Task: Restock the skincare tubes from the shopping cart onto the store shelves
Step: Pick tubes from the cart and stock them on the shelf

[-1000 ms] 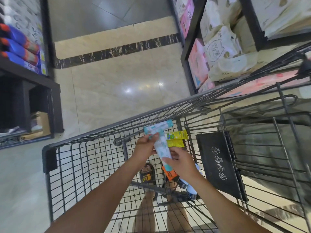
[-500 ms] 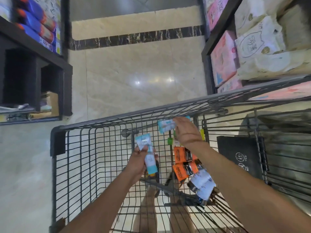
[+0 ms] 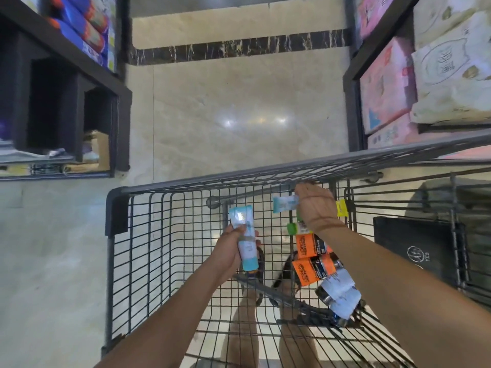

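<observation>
**A:** Left hand (image 3: 230,252), what did you log?

**B:** Inside the shopping cart (image 3: 265,171), about mid-basket. The fingers (image 3: 239,231) were curled round a pale tube with a teal cap (image 3: 245,239), with the thumb on its front face. The tube was held nearly upright, cap end toward the person and crimped end toward the cart's far rim.

**A:** And the right hand (image 3: 316,209)?

**B:** Up at the far wall of the cart, just under the rim and right of centre. The back of the hand faced the camera and the fingers were bent downward, mostly hidden. A second pale tube (image 3: 284,204) stuck out sideways to the left from under them, so the hand was closed on its end. I couldn't see the grip itself.

**A:** What stock was lying in the basket?

**B:** It ran along the right side, below the right forearm. A green-capped tube (image 3: 293,228) lay nearest the far wall, then two orange tubes (image 3: 309,257) side by side, then white tubes with dark caps (image 3: 341,296) toward the near end. A yellow tag (image 3: 342,208) showed just right of the right hand.

**A:** Surroundings?

**B:** A black seat flap (image 3: 414,245) on the cart's right. A dark shelf (image 3: 106,75) on the left held blue packs (image 3: 79,27). The shelf on the right (image 3: 352,83) held pink and white tissue packs (image 3: 425,75). A glossy tiled floor (image 3: 225,102) lay between them.
</observation>
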`<state>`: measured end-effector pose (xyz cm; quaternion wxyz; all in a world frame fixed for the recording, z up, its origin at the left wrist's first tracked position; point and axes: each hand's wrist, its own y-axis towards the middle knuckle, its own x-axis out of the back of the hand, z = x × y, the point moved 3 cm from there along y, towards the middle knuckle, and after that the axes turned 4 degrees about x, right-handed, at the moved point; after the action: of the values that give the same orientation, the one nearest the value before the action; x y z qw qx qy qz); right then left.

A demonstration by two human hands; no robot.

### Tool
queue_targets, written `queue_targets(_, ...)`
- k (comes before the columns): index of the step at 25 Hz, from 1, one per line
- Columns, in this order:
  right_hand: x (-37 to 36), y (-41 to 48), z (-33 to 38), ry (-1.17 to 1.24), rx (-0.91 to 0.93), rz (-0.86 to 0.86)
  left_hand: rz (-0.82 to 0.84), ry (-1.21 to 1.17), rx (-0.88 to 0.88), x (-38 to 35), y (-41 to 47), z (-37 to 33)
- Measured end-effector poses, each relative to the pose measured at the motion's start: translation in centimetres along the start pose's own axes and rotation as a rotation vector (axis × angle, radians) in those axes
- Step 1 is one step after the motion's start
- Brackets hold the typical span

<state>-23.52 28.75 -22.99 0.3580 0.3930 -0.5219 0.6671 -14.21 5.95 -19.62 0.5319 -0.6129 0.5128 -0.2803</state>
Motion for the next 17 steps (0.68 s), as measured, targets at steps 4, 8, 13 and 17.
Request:
queue_targets(4,2.2,-0.7,0.6,0.064,0.044,0.042,0.010,0.064,-0.011,0.1,-1.0,-1.2)
queue_targets(8,6.0,-4.4,1.6,0.257,-0.050,0.064,0.077,0.128,-0.049,-0.8,-4.4,-3.1)
queue_targets(13,10.9,-12.0,4.2,0.672,-0.066,-0.033,0.122,0.193,-0.061,-1.5,-10.1,-5.0)
queue_targets(17,13.5,-16.9,6.0,0.983,-0.161,0.057,0.157,0.267,-0.105,-1.5,-14.8,-5.6)
